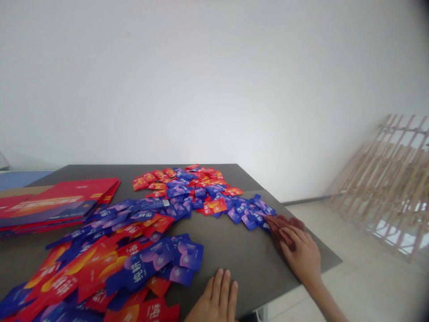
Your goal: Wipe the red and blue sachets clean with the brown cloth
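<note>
My right hand (303, 257) is closed around a bunched reddish-brown cloth (283, 228) on the right part of the dark table (231, 255). The cloth touches the end of a spread of small blue packets (250, 212). Near the front edge, my left hand (216, 302) lies flat with its fingers stretched out and nothing in it. Just left of it is a heap of larger-looking flat red and blue printed packets (100, 264). More red and blue packets (187, 183) are piled toward the far side.
A stack of folded red and purple printed cartons or bags (60, 203) lies at the table's left. The table's right edge drops to a pale tiled floor (301, 214). Slatted wooden racks (385, 179) lean at the right. A white wall (214, 80) stands behind.
</note>
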`<state>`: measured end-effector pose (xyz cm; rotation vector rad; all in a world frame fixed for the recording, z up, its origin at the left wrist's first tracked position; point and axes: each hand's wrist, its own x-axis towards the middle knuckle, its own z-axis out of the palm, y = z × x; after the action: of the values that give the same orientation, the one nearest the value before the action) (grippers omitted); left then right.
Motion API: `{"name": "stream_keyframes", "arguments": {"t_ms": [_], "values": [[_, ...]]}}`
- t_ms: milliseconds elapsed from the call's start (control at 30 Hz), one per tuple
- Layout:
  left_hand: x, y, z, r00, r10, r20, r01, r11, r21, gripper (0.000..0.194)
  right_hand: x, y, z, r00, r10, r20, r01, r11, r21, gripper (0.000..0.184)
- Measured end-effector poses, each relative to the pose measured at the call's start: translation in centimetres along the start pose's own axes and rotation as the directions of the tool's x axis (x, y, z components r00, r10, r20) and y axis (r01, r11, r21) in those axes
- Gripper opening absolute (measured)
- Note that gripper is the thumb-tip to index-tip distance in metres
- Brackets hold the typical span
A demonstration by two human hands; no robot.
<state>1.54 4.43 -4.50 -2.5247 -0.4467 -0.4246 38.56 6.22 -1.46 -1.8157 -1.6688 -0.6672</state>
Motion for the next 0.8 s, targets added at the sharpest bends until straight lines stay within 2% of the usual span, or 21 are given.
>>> {"name": "stream_keyframes", "arguments": {"t_ms": [233,367,467,533,600,733,800], "values": [[-0.1,-0.1,0.0,1.0,0.009,0.023,-0.009,1.0,0.02,0.053,0.1,-0.5,-0.3,1.0,0.001,-0.01,-0.001,1.0,-0.001,0.032],[-0.4,-0.2,0.4,1.0,-0.002,0.009,0.002,1.0,-0.017,0.052,0.2,-0.7,-0.3,1.0,0.001,-0.017,-0.001,1.0,-0.005,0.031],[-0.5,-0.6,0.4,0.999,-0.008,0.046,0.01,0.998,-0.056,0.053,0.2,-0.9,-0.3,1.0,0.01,-0.011,-0.01,1.0,-0.007,0.032],[-0.3,-1.1,0.0,0.994,-0.006,0.113,0.017,0.994,-0.103,0.054,0.2,-1.1,-0.3,1.0,0.027,-0.003,-0.027,1.0,-0.013,0.032],[0.3,-1.8,-0.9,0.975,0.0,0.223,0.04,0.983,-0.177,0.055,0.3,-1.5,-0.4,0.999,0.045,0.008,-0.045,0.999,-0.016,0.032],[2.9,-3.6,-3.9,0.877,-0.05,0.478,0.212,0.933,-0.291,0.05,0.3,-2.1,-0.3,0.994,0.105,0.003,-0.105,0.994,-0.016,0.033],[4.9,-4.5,-5.5,0.842,-0.082,0.533,0.284,0.908,-0.309,0.043,0.4,-2.4,-0.2,0.987,0.157,-0.017,-0.157,0.987,-0.018,0.034]]}}
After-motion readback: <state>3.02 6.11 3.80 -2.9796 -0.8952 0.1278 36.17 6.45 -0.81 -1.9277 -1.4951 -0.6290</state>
